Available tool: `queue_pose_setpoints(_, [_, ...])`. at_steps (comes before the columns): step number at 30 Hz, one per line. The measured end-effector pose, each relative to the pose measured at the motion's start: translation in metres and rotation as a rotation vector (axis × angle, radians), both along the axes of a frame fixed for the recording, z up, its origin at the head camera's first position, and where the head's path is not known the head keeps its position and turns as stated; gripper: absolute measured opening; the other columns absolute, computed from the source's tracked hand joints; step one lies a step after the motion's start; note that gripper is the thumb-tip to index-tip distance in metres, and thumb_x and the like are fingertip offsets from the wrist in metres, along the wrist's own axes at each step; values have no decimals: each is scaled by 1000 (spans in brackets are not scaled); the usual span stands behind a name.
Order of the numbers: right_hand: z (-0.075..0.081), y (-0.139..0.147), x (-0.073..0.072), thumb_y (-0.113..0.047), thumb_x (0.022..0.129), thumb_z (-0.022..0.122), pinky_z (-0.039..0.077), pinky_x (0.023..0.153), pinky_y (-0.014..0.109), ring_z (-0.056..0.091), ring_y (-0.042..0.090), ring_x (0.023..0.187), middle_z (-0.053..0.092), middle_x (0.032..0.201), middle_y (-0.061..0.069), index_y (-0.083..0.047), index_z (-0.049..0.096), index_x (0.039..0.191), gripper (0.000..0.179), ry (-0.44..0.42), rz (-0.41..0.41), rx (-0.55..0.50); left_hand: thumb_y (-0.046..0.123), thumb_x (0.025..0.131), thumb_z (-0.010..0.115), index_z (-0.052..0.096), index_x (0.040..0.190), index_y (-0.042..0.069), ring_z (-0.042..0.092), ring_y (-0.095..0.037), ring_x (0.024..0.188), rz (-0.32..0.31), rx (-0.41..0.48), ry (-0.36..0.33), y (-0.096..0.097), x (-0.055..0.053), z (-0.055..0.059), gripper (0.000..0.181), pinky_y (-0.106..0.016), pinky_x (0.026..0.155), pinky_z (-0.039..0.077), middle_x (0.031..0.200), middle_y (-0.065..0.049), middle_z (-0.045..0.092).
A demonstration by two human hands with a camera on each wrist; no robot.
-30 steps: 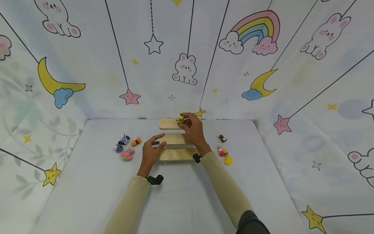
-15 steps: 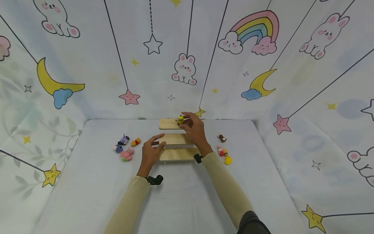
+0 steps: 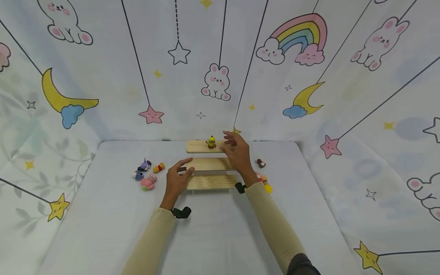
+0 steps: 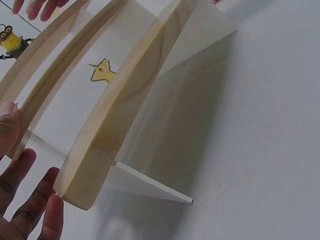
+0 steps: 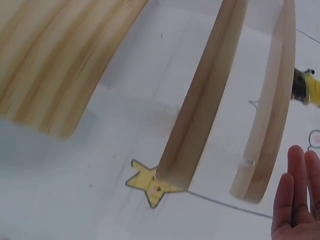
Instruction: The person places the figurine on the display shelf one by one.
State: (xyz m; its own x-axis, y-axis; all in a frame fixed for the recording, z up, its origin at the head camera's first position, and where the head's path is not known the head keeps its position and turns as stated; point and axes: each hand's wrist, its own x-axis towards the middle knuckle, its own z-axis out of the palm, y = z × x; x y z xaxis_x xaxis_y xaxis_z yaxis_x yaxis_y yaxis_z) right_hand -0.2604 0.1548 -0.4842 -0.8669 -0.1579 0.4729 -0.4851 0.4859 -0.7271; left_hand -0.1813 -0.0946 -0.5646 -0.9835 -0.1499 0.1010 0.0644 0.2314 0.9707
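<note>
A three-tier wooden display shelf (image 3: 209, 182) stands in the middle of the table, its boards stepped on clear supports. My left hand (image 3: 176, 181) holds the left end of the middle board; in the left wrist view its thumb (image 4: 7, 127) lies against that board, with the other fingers below. A yellow minion figurine (image 3: 211, 143) stands upright on the top board, also seen in the left wrist view as a goggled minion (image 4: 14, 42). Just right of it, my right hand (image 3: 238, 154) hovers with nothing in its fingers. In the right wrist view, extended fingers (image 5: 298, 195) appear beside the top board.
Left of the shelf lie several small figurines: a purple one (image 3: 146, 165), a Winnie-the-Pooh (image 3: 159, 167), a blue one (image 3: 138, 175) and a pink one (image 3: 148, 183). To the right are a brown figurine (image 3: 260, 163) and a yellow one (image 3: 268, 188), partly behind my right wrist.
My right hand has let go of the minion figurine and drawn back to the right. The minion stays on the top board. My left hand has kept its place.
</note>
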Motion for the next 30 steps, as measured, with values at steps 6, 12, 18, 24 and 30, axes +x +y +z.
queue_pose_setpoints(6, [1, 24, 1, -13, 92, 85, 54, 97, 47, 72, 25, 112, 70, 131, 10, -20, 62, 146, 59, 42, -39, -15, 38, 97, 79, 72, 138, 26, 67, -33, 123, -5, 8, -6, 0, 1, -1, 43, -51, 98, 56, 151, -4, 64])
queue_pose_setpoints(12, [4, 50, 1, -14, 92, 85, 54, 96, 44, 73, 25, 111, 71, 130, 8, -21, 64, 145, 57, 29, -100, -28, 39, 97, 78, 71, 139, 27, 67, -33, 124, -4, -2, -6, 0, 1, 0, 44, -52, 99, 56, 152, -4, 63])
queue_pose_setpoints(18, [-1, 77, -2, -16, 93, 84, 55, 97, 48, 73, 29, 112, 72, 129, 7, -22, 64, 144, 56, 8, -164, -35, 40, 97, 78, 71, 139, 28, 67, -33, 125, -9, -5, -8, -1, -1, 0, 44, -52, 99, 56, 150, -3, 64])
queue_pose_setpoints(24, [-13, 101, -4, -16, 95, 82, 54, 99, 50, 72, 28, 113, 71, 130, 7, -26, 63, 145, 55, -38, -228, -17, 41, 97, 78, 71, 139, 29, 68, -31, 123, -8, -11, -5, -1, -2, -1, 45, -49, 96, 56, 149, -4, 65])
queue_pose_setpoints(30, [-32, 123, -6, -17, 97, 81, 53, 98, 48, 71, 28, 111, 71, 131, 10, -24, 63, 146, 53, -88, -266, -5, 41, 97, 79, 72, 138, 30, 68, -31, 122, -3, -9, -11, -1, -1, -2, 43, -49, 95, 57, 148, -4, 66])
